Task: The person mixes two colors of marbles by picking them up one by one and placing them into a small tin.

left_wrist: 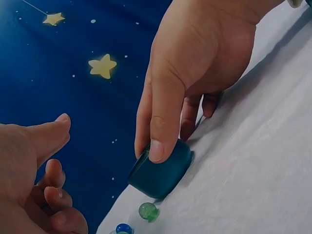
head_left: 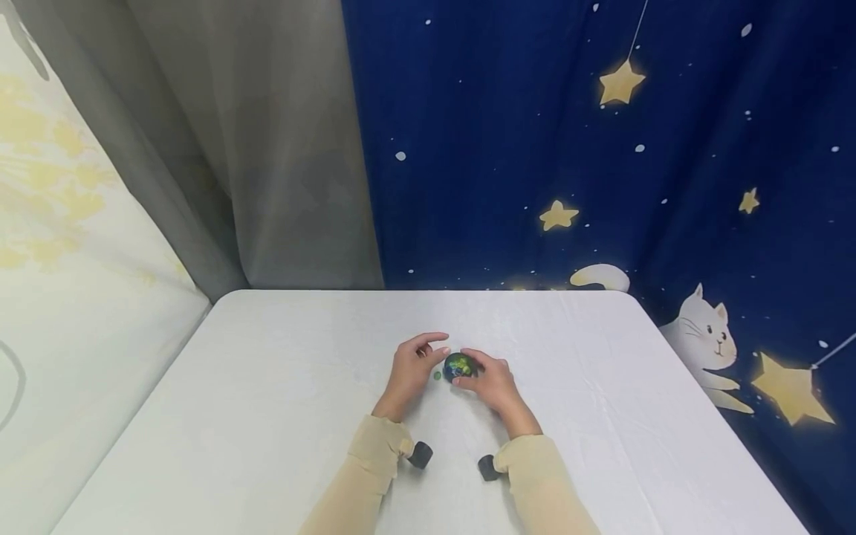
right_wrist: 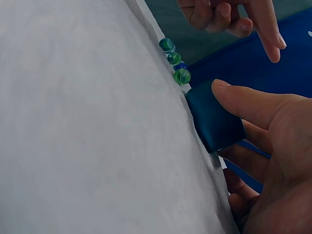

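Note:
A small teal cup [left_wrist: 163,175] stands on the white table, its mouth facing up. Glossy green, yellow and blue contents [head_left: 460,365] show inside it, probably marbles. My right hand [head_left: 493,380] grips the cup, thumb on the near side and fingers on the far side. To its left hovers my left hand [head_left: 413,368], holding nothing, with thumb and index finger stretched towards the cup and the other fingers loosely bent. Between hand and cup lies a green marble [right_wrist: 182,76]. Several more marbles, including a blue one [left_wrist: 124,228], lie close by; the left hand hides them in the head view.
The white table [head_left: 287,416] reaches to a rounded back edge. Behind it hang a grey curtain [head_left: 294,148] and a dark blue curtain [head_left: 488,148] with stars and a cat. Black wrist devices [head_left: 420,455] sit near both cuffs.

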`<state>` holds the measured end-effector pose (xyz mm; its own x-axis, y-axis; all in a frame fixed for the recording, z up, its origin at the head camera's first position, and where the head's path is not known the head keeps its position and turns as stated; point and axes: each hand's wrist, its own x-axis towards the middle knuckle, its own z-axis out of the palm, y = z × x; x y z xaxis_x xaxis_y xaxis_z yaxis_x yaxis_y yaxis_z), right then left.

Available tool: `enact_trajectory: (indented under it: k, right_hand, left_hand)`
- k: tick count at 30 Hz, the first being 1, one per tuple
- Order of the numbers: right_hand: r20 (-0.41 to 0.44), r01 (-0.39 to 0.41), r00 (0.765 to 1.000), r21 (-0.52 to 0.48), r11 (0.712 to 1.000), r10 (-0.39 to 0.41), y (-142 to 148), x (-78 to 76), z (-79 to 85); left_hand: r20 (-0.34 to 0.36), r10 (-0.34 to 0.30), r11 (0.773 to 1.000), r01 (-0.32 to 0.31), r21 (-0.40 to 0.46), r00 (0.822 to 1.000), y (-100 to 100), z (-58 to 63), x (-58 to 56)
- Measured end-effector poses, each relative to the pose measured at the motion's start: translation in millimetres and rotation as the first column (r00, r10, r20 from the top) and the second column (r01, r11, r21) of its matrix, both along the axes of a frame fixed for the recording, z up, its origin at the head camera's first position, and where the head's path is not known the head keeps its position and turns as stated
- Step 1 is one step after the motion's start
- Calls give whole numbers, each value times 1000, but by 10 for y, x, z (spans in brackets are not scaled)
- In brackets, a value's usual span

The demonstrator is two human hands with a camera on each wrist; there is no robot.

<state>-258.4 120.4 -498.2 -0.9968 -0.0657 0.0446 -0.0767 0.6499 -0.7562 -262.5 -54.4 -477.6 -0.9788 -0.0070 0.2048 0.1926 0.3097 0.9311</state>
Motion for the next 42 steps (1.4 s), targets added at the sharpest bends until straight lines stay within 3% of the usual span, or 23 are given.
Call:
enact_trajectory:
  k: [8,18,42]
  right_hand:
    - [11,-2,1000,-23,1000,2,15,-14,-17]
    - [3,-14,1000,-25,1000,14,20,4,-2]
    - [-21,-23,1000,-26,999,23,31,17,-3]
  left_hand:
    - [19,3,999,-2,-42,1000,-48,4,11]
    - [67,61,979,-46,-201,996,-92,-39,-3]
    - [132,49,937,0,-350,990,-70,-125,33]
